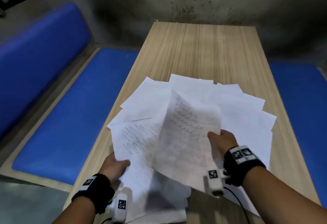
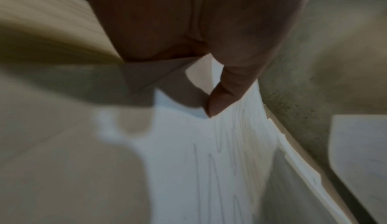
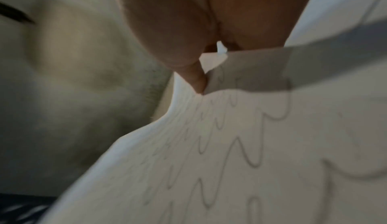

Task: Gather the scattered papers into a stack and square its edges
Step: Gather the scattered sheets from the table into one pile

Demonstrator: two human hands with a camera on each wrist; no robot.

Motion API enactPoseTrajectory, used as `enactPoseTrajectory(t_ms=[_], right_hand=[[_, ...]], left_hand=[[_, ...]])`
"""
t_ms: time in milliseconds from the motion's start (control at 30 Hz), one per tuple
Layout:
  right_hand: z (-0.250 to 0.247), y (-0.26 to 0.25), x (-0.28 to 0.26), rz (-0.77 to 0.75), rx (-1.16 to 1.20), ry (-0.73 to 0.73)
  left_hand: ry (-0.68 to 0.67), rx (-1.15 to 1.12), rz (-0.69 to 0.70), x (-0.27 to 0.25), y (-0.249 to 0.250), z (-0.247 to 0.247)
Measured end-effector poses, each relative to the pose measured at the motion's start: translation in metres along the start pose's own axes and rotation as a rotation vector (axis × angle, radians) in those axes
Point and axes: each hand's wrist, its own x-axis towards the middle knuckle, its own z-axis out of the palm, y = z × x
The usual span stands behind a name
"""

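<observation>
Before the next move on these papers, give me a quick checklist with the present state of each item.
1. Left hand pinches the sheet with zigzag scribbles: ok.
2. Right hand pinches the lifted sheet with wavy lines: ok.
3. Papers gathered in one stack: not ok, the fanned papers still spread over the table.
4. Edges squared: not ok.
5. All papers on the table: not ok, corners overhang the left edge.
6. Sheet count: cannot tell.
</observation>
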Motion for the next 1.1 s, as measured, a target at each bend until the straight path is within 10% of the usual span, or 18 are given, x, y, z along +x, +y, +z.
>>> enactPoseTrajectory(t_ms=[267, 400, 567, 900, 1100], right_hand=[[0.045, -0.014, 0.028, 0.108, -0.049, 0.019], [0.041, -0.046, 0.009, -0.21, 0.07, 0.205], [-0.009, -0.096, -0.042, -0.593, 0.355, -0.032], [-0.042, -0.063, -0.067, -0.169, 0.684, -0.411], [0.025, 0.0, -0.044, -0.109, 0.072, -0.342]], left_hand=[[0.005, 0.035, -0.065, 0.012, -0.015, -0.002], [-0.013, 0.076, 0.043, 0.013, -0.015, -0.003], [0.003, -0.049, 0.025, 0.013, -0.022, -0.006], [-0.023, 0.055, -0.108, 0.006, -0.009, 0.0], [-0.06, -0.034, -0.268, 0.015, -0.01, 0.0]])
